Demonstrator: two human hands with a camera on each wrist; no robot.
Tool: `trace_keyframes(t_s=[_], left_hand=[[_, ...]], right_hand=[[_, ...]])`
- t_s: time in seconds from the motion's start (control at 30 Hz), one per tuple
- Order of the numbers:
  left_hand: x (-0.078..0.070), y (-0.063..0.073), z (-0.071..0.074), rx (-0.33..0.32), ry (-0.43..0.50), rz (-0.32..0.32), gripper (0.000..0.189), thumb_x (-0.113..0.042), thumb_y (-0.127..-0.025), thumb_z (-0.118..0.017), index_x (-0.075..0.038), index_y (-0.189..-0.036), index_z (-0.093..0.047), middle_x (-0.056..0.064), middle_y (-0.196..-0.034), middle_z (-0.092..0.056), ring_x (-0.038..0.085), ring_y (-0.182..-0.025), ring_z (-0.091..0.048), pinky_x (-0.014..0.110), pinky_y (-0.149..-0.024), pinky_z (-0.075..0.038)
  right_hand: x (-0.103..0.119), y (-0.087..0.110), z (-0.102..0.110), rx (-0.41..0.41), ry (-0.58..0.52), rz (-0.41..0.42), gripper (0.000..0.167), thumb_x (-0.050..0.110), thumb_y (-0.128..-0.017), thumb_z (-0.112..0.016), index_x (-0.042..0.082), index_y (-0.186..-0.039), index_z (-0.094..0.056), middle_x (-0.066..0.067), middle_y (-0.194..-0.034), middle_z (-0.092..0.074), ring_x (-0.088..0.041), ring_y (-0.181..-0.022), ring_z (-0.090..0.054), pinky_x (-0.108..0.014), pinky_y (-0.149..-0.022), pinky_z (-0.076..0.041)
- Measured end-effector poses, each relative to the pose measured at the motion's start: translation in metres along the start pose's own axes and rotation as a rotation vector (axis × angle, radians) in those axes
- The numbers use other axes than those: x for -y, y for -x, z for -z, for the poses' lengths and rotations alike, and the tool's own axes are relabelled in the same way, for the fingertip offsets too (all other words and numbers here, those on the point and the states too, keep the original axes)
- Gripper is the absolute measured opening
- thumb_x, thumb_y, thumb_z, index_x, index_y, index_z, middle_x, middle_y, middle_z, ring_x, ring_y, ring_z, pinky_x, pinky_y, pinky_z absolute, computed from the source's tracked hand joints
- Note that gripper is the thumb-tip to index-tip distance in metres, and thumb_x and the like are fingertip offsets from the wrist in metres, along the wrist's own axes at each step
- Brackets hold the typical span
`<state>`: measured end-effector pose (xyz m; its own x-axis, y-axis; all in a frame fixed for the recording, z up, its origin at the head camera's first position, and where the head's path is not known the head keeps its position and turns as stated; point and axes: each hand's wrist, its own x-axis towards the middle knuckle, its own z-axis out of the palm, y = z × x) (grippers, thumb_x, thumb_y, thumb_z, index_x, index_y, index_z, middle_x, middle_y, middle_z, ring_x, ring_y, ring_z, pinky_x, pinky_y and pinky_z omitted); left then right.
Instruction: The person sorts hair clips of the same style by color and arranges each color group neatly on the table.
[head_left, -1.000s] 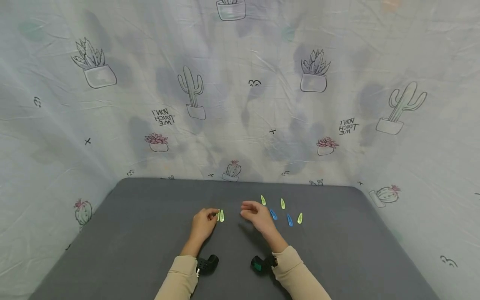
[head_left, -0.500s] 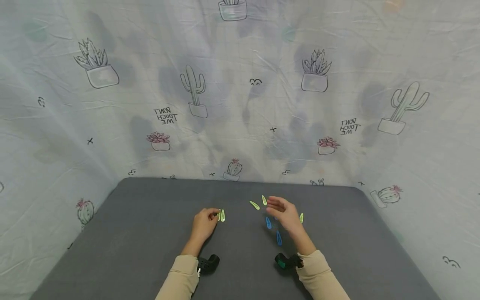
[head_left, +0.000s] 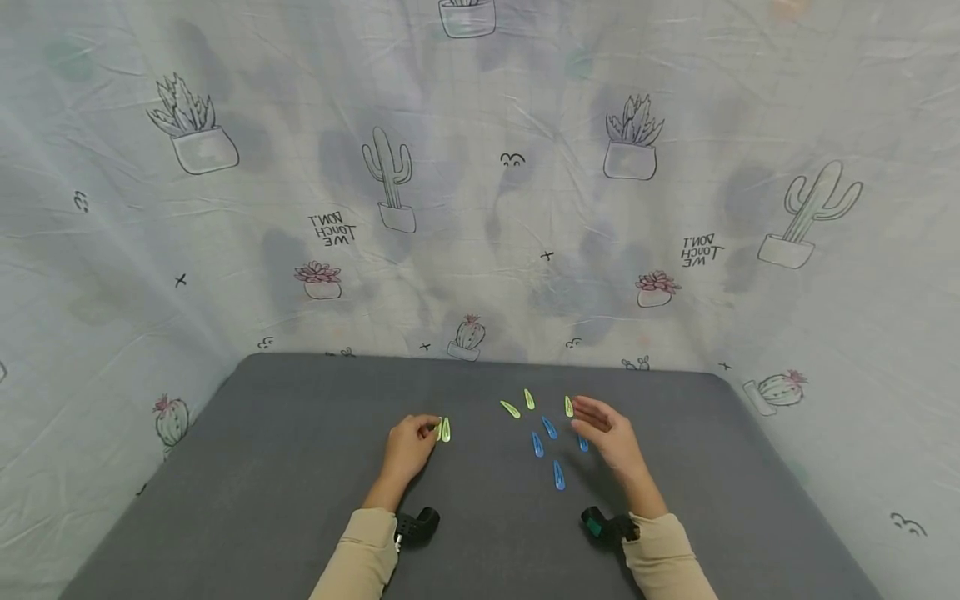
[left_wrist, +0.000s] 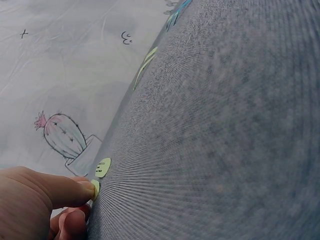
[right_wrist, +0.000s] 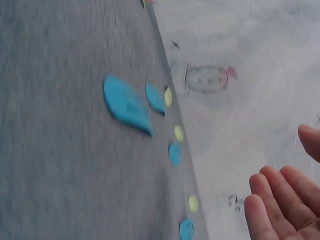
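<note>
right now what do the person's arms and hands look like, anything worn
The left hand and right hand are ungloved. The left sleeve and right sleeve are plain beige, stopping short of the hands. Worn beside them, the left device is black and rounded; the right device, also black, shows a green patch.

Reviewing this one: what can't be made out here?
Leftmost green clip, head view: partly covered by the left hand.
Rightmost blue clip, head view: partly behind the right hand.
Nearest blue clip, right wrist view: markings blurred.
Thumb, same view: cut off by the right edge.
</note>
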<state>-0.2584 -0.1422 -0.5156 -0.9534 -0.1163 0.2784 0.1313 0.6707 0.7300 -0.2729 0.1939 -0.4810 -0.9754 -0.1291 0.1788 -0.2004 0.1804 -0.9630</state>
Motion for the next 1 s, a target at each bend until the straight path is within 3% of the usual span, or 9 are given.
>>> trace_keyframes(t_s=[0.2, 0.4, 0.7, 0.87, 1.0], left_hand=[[0.001, 0.000, 0.000, 0.003, -0.002, 0.008, 0.017, -0.007, -0.084, -0.068, -0.007, -0.099, -0.074, 0.000, -0.070, -0.052, 0.011, -0.059, -0.041, 0.026, -0.056, -0.034], [0.001, 0.000, -0.001, -0.003, -0.002, 0.004, 0.016, -0.007, -0.083, -0.068, -0.007, -0.099, -0.074, 0.001, -0.070, -0.052, 0.011, -0.059, -0.042, 0.026, -0.056, -0.035], [0.002, -0.001, 0.001, 0.012, 0.012, 0.026, 0.018, -0.007, -0.084, -0.067, -0.007, -0.101, -0.073, 0.001, -0.071, -0.052, 0.011, -0.059, -0.042, 0.026, -0.055, -0.036], [0.001, -0.001, 0.001, 0.021, 0.017, 0.022, 0.018, -0.007, -0.084, -0.067, -0.006, -0.101, -0.073, 0.002, -0.071, -0.052, 0.012, -0.059, -0.042, 0.027, -0.056, -0.035], [0.000, 0.000, 0.001, 0.023, 0.015, 0.021, 0.018, -0.007, -0.084, -0.067, -0.006, -0.101, -0.073, 0.002, -0.071, -0.052, 0.012, -0.059, -0.042, 0.027, -0.056, -0.035]], right_hand=[[-0.012, 0.003, 0.015, -0.043, 0.006, -0.035, 0.055, 0.017, -0.089, -0.067, -0.005, -0.135, -0.047, -0.027, -0.135, -0.049, -0.009, -0.112, -0.059, -0.013, -0.083, -0.047], [-0.020, 0.006, 0.027, -0.117, 0.009, -0.092, 0.052, 0.012, -0.090, -0.064, -0.006, -0.135, -0.045, -0.028, -0.135, -0.048, 0.006, -0.101, -0.058, -0.012, -0.082, -0.046], [-0.033, 0.004, 0.033, -0.199, 0.007, -0.186, 0.047, 0.007, -0.091, -0.062, -0.006, -0.133, -0.048, -0.028, -0.134, -0.050, 0.009, -0.093, -0.057, -0.010, -0.080, -0.046], [-0.034, 0.004, 0.033, -0.222, -0.009, -0.188, 0.044, 0.002, -0.090, -0.061, -0.009, -0.131, -0.048, -0.030, -0.132, -0.050, 0.007, -0.092, -0.059, -0.011, -0.080, -0.046], [-0.034, 0.006, 0.032, -0.235, 0.039, -0.185, 0.044, 0.001, -0.089, -0.062, -0.010, -0.130, -0.050, -0.030, -0.129, -0.052, 0.008, -0.089, -0.058, -0.009, -0.078, -0.046]])
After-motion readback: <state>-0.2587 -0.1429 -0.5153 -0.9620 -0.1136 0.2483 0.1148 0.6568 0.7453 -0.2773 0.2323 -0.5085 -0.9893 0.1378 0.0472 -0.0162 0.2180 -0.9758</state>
